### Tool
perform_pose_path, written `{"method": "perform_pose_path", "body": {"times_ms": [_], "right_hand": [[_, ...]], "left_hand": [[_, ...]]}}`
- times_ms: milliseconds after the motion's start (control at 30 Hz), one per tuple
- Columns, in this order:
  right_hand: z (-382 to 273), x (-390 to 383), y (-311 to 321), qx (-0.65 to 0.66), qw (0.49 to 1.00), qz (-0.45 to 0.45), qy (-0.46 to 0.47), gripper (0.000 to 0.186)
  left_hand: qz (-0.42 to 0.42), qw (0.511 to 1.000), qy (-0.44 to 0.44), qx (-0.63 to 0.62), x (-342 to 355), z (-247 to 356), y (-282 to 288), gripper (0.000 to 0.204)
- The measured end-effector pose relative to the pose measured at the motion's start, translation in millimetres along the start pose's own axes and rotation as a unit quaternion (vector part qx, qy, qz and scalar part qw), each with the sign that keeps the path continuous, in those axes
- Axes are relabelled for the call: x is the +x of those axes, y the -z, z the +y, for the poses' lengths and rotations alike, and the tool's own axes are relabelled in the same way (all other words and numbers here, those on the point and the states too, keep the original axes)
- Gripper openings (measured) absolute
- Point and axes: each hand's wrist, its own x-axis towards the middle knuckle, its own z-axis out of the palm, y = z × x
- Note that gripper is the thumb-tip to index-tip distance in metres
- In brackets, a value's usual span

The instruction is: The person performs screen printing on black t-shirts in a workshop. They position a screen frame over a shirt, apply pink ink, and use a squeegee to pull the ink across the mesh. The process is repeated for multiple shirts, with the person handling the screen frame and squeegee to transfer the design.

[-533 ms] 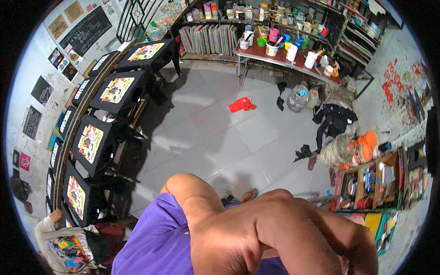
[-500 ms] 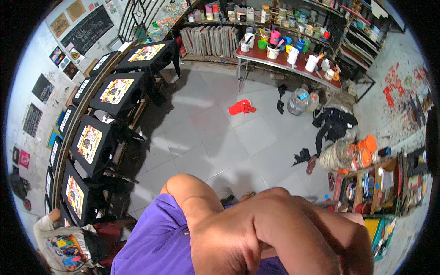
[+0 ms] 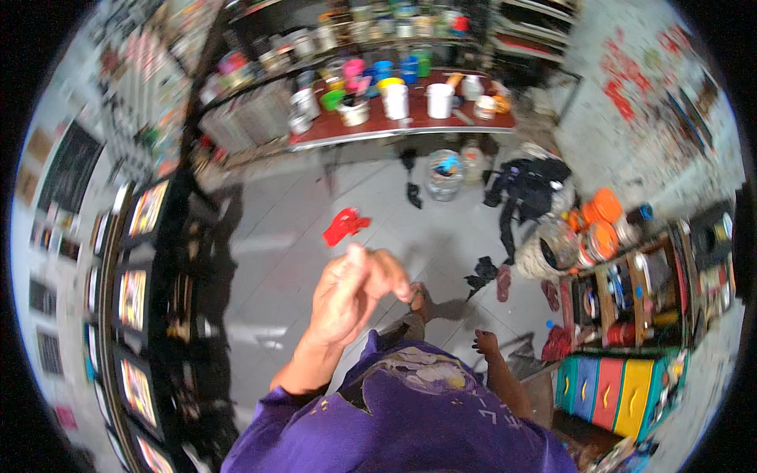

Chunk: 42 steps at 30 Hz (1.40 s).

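The red rag (image 3: 344, 226) lay crumpled on the grey floor (image 3: 268, 268), just above centre of the frame and apart from both hands. Half a second before, a forearm and hand had filled the lower frame close to the camera. Now the left hand (image 3: 355, 296) stood clear at centre, its fingers (image 3: 386, 276) curled loosely inward with the thumb up, and nothing showed in them. The right hand (image 3: 486, 344) hung lower right; whether its fingers were spread or closed could not be told. That left the rag in plain sight. Open floor ran from the hands to the rag and on to the bench (image 3: 473, 122) of paint pots at the top. The room was bounded by a row of easels (image 3: 134, 292) at the left, and by a black clothes heap (image 3: 528, 185) and a striped drawer cabinet (image 3: 615, 390) at the right.
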Motion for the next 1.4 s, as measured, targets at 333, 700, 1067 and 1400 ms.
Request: {"method": "perform_pose_path", "body": {"times_ms": [333,700,1067,1400], "right_hand": [[60.1,84.2,98.4,-0.284,0.952,0.115,0.010,0.040],[-73.0,157.8,208.3,-0.291,0.945,0.095,-0.115,0.043],[-294.0,428.2,386.7,0.030,0.993,0.076,-0.087,0.069],[-500.0,565.0,361.6,-0.399,0.896,0.087,0.173,0.052]], "left_hand": [[-0.052,0.940,0.280,0.189,232.6,-196.8,65.4,0.038],[-0.025,0.925,0.339,0.171,416.8,-361.5,52.0,0.050],[0.094,0.875,0.437,0.189,519.5,-414.1,56.2,0.061],[0.115,0.778,0.334,0.520,569.4,-401.8,155.2,0.032]]}}
